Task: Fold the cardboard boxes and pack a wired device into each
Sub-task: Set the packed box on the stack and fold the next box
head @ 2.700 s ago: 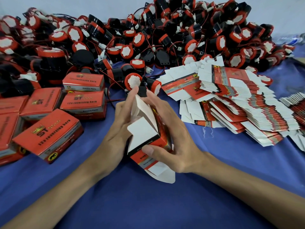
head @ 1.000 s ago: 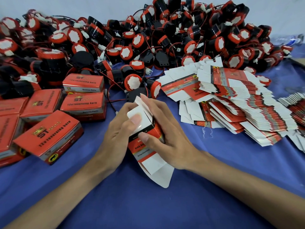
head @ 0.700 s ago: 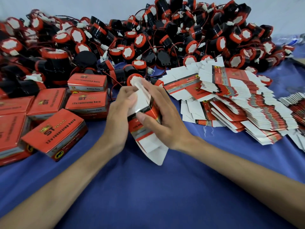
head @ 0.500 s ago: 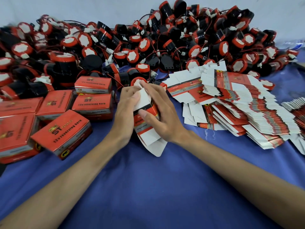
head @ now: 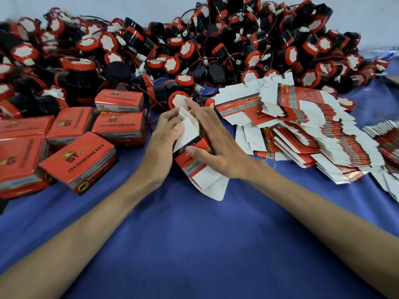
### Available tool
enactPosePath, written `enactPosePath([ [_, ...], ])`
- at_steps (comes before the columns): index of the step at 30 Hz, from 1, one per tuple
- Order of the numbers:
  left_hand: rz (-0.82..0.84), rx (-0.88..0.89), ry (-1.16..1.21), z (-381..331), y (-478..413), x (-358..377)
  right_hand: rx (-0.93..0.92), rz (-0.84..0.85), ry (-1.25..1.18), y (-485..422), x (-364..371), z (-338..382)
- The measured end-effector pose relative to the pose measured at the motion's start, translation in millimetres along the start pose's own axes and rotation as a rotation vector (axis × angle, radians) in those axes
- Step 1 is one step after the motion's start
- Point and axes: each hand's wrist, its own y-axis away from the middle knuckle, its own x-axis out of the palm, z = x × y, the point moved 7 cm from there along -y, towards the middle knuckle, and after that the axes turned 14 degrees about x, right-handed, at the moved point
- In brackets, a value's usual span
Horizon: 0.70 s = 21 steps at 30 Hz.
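Note:
I hold one half-folded red and white cardboard box upright over the blue cloth, its white bottom flaps hanging toward me. My right hand grips it from the right, thumb across the red front. My left hand holds the left side, its fingers pressing a white top flap. A big heap of black and red wired devices lies behind the box. Flat unfolded boxes are stacked to the right.
Several closed red boxes lie at the left on the blue cloth. A second fan of flat boxes reaches the right edge. A light wall stands behind the heap.
Both hands carried the box away from me toward the device heap. The top flaps have been pressed further down and the box has been turned more upright.

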Motion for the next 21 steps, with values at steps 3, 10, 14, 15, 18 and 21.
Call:
enactPosePath([
  [3, 0.06, 0.054, -0.088, -4, 7, 1, -0.026, -0.051, -0.03, 9, 0, 1],
  [10, 0.047, 0.109, -0.13, -8, 14, 1, -0.024, -0.116, 0.027, 17, -2, 8],
  [14, 0.048, 0.085, -0.066, -8, 18, 2, 0.027, -0.09, 0.062, 20, 2, 8],
  [15, 0.055, 0.07, -0.048, -6, 19, 3, 0.03, -0.087, 0.061, 22, 2, 8],
  [18, 0.079, 0.027, -0.005, -3, 22, 8, 0.048, -0.11, -0.008, 29, -3, 8],
  [21, 0.056, -0.012, 0.047, -2, 25, 12, 0.05, -0.169, -0.086, 32, -9, 10],
])
